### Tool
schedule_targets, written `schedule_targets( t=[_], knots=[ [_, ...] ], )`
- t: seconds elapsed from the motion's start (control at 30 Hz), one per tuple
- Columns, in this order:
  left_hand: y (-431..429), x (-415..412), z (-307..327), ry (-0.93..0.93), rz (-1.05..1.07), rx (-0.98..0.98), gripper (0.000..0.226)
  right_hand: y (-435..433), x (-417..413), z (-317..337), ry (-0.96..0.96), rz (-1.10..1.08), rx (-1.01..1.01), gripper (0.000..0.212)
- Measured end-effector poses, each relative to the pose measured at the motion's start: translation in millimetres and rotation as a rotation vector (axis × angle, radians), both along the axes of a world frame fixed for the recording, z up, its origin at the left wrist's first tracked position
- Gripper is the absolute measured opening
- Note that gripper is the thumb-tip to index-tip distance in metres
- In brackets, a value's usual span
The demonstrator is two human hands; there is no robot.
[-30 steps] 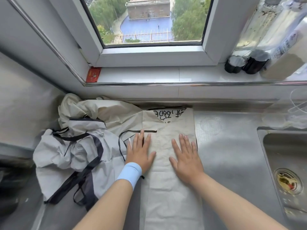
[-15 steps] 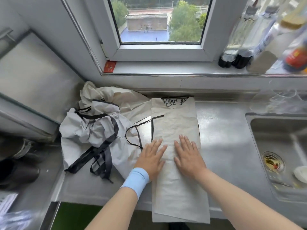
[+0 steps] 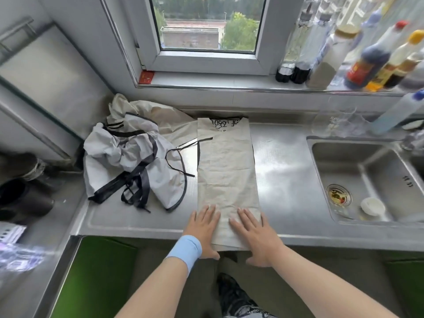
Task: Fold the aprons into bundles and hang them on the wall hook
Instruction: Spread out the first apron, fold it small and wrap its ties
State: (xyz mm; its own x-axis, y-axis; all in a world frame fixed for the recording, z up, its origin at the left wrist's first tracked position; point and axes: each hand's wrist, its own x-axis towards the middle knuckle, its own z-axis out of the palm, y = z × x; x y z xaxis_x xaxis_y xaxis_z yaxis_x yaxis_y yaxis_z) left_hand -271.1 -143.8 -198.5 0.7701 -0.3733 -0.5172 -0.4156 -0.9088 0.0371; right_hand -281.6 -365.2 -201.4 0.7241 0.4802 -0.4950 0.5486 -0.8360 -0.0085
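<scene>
Roughly early on, I judge: at the left of the bench (image 3: 282,171) a grey apron (image 3: 128,166) lies crumpled, while the beige apron (image 3: 227,171) beside it is folded into a long strip, not yet bundled. I see no hook. My left hand (image 3: 204,228) and right hand (image 3: 254,232) lie flat, fingers straight, pressing its near end.

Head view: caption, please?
Left hand and right hand press the folded apron flat at the counter edge.

Both arms reaching forward, left hand (image 3: 204,228) and right hand (image 3: 254,232) palms down — fingers straight, side by side
</scene>
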Motion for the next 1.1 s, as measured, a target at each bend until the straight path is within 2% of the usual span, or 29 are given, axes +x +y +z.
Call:
schedule_targets(
  t=[0.17,0.27,0.33,0.37,0.43,0.47,0.57,0.63,0.73,0.83,0.9,1.0,1.1],
  knots=[
    [-9.9,-13.2,4.8,-0.026,0.041,-0.068,0.118,-1.1,-3.5,13.7,-0.031,-0.027,0.024,0.088],
    [-8.4,-11.4,15.5,0.017,0.087,-0.128,0.107,-0.9,4.3,27.7,0.02,-0.15,0.162,0.052],
    [-8.0,-1.8,30.0,0.082,0.152,-0.158,0.08,3.2,16.1,45.3,-0.015,-0.295,0.258,0.028],
    [-8.0,5.9,39.6,0.115,0.207,-0.187,0.056,5.3,24.2,56.4,-0.02,-0.351,0.298,0.019],
    [-6.2,23.7,61.9,0.168,0.299,-0.227,0.012,5.8,42.0,74.7,0.024,-0.428,0.381,0.023],
    [-3.7,35.1,73.7,0.189,0.316,-0.233,0.005,4.5,52.2,83.6,0.081,-0.472,0.427,0.026],
    [5.0,65.7,106.9,0.352,0.409,-0.276,0.01,-3.9,79.8,110.8,0.351,-0.603,0.581,0.01],
    [10.6,83.4,121.3,0.407,0.465,-0.338,0.009,-11.3,97.2,124.7,0.393,-0.621,0.596,0.013],
    [12.4,112.6,126.9,0.202,0.461,-0.425,0.015,-15.5,121.5,128.4,0.276,-0.705,0.662,0.023],
    [6.3,142.2,124.0,-0.042,0.478,-0.413,0.012,-16.9,146.4,119.9,0.046,-0.781,0.712,0.027],
    [0.6,158.9,120.4,-0.174,0.498,-0.354,0.017,-17.2,162.6,111.3,-0.099,-0.762,0.657,0.025],
    [-6.3,180.7,106.5,-0.402,0.523,-0.288,0.024,-10.8,191.0,95.4,-0.138,-0.759,0.638,0.021],
    [-14.0,181.3,79.1,-0.641,0.502,-0.379,0.031,0.1,211.0,76.5,-0.132,-0.778,0.634,0.008]
  ],
)
